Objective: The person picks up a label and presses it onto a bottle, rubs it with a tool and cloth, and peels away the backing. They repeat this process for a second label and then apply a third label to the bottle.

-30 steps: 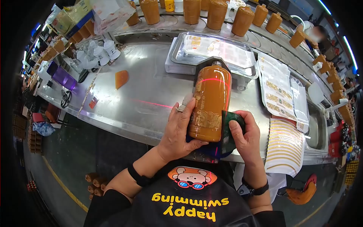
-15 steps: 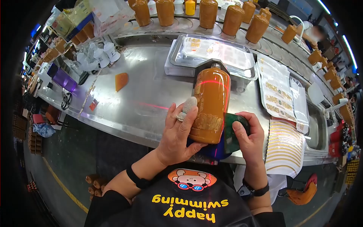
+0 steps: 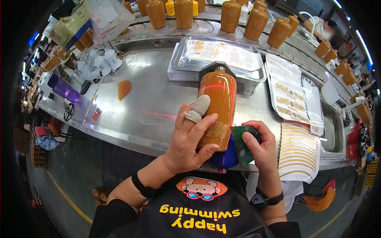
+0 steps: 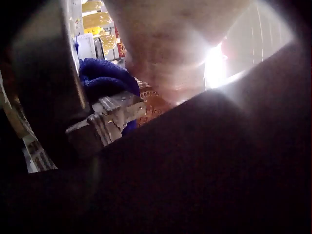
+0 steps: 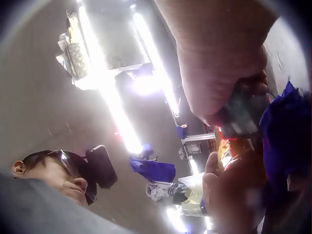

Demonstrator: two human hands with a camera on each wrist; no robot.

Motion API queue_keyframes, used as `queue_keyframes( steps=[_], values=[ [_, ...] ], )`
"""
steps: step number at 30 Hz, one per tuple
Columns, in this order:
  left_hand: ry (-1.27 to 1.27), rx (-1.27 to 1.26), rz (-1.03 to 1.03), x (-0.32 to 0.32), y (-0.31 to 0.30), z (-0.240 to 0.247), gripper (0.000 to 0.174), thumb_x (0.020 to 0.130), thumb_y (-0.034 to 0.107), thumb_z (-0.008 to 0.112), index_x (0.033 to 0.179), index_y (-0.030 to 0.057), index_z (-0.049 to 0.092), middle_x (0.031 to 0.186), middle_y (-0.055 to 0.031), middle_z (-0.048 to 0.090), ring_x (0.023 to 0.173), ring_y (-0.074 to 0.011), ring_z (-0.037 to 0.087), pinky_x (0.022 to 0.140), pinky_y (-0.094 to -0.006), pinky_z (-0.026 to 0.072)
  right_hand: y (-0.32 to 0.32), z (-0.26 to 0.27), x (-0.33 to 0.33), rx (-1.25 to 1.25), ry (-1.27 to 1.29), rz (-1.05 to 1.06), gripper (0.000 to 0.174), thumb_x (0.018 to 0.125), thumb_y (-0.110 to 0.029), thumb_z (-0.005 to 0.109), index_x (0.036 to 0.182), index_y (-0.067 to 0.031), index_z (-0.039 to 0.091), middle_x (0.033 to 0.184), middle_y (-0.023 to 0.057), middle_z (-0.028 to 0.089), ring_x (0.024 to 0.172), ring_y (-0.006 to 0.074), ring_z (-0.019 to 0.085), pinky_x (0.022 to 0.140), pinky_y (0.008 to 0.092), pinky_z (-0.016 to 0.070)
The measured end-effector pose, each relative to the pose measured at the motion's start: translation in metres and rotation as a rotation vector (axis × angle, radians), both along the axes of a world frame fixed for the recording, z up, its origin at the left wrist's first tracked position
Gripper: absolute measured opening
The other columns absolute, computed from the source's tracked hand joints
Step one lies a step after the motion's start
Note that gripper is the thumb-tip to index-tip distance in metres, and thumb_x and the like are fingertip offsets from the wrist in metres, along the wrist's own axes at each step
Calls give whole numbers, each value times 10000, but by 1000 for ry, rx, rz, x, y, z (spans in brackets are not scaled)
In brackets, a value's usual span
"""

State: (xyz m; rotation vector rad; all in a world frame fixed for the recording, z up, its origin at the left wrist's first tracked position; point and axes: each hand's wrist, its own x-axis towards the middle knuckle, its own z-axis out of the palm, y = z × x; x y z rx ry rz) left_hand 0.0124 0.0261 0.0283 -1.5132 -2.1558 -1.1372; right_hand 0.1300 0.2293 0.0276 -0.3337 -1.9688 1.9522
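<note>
A brown glazed bottle (image 3: 218,99) lies tilted in front of me in the head view, its neck against a dark angular stand (image 3: 206,72) and its base toward me. My left hand (image 3: 180,144) holds it near the base, thumb at the bottom edge and index finger across the gold relief band (image 3: 219,130). A grey-white finger cot (image 3: 201,105) covers one left finger, lying on the bottle's side. My right hand (image 3: 265,146) pinches a dark green flat scraper (image 3: 243,154) beside the base. Blue cloth (image 3: 225,158) sits under the base.
Behind the stand are metal trays (image 3: 222,53) with decal sheets. More gold decal sheets (image 3: 287,89) lie to the right, beside a sink (image 3: 335,135). Brown bottles (image 3: 230,16) stand on the conveyor. An orange piece (image 3: 124,89) and a purple bottle (image 3: 63,88) are on the left.
The bottle has rolled a little, turning its gold band. My left fingers have shifted up and over its side, showing the finger cot. The scraper has drawn slightly away. Conveyor bottles have moved right.
</note>
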Motion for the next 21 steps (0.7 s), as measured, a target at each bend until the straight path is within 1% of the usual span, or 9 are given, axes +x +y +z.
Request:
queue_keyframes(
  steps=[2, 5, 8, 11, 14, 17, 21],
  values=[
    [51, -60, 3, 1, -1, 3, 701, 882, 494, 629, 1379, 25, 473, 1408, -269, 433, 1334, -449, 350, 1148, -556, 183, 1, 0, -1, 3, 8, -13, 223, 898, -93, 678, 1091, -1, 614, 917, 8, 642, 819, 53, 564, 746, 207, 466],
    [2, -92, 14, 8, 1, 8, 831, 835, 518, 676, 1438, 21, 394, 1444, -274, 381, 1348, -454, 321, 1152, -562, 166, 2, 1, -1, -3, -8, -36, 231, 898, -100, 682, 1093, 2, 610, 910, 7, 643, 813, 54, 565, 742, 207, 465],
    [41, -125, 53, 7, 3, 4, 946, 824, 542, 689, 1468, -28, 296, 1452, -291, 366, 1349, -474, 360, 1149, -543, 204, 3, -1, -1, -22, -24, -40, 240, 896, -103, 683, 1095, 6, 604, 906, 9, 645, 811, 54, 566, 736, 207, 465],
    [-54, -24, -6, 2, 0, -5, 1005, 766, 508, 756, 1482, -10, 277, 1463, -305, 330, 1349, -489, 322, 1142, -529, 237, 4, -3, 0, -13, -25, -24, 236, 893, -102, 682, 1088, 6, 605, 899, 8, 646, 805, 54, 565, 727, 208, 467],
    [-185, 10, -29, 1, -6, -13, 1018, 764, 516, 757, 1477, -25, 273, 1478, -316, 307, 1364, -485, 322, 1130, -492, 282, 3, -2, -1, 11, -16, 2, 219, 889, -97, 681, 1070, 5, 612, 890, 9, 650, 799, 53, 568, 720, 211, 471],
    [-158, 1, -24, 1, -7, -10, 986, 797, 511, 735, 1474, -34, 270, 1493, -323, 285, 1375, -474, 318, 1128, -478, 290, -1, 5, -2, 47, 2, 32, 204, 884, -92, 683, 1053, 4, 620, 885, 14, 658, 796, 53, 573, 717, 214, 476],
    [-223, 6, -37, 3, -8, -7, 911, 843, 494, 697, 1464, -36, 292, 1489, -317, 301, 1370, -465, 327, 1134, -472, 272, -4, 14, -3, 110, 21, 67, 202, 882, -92, 683, 1049, 6, 624, 875, 19, 666, 786, 53, 579, 711, 216, 481]
  ],
)
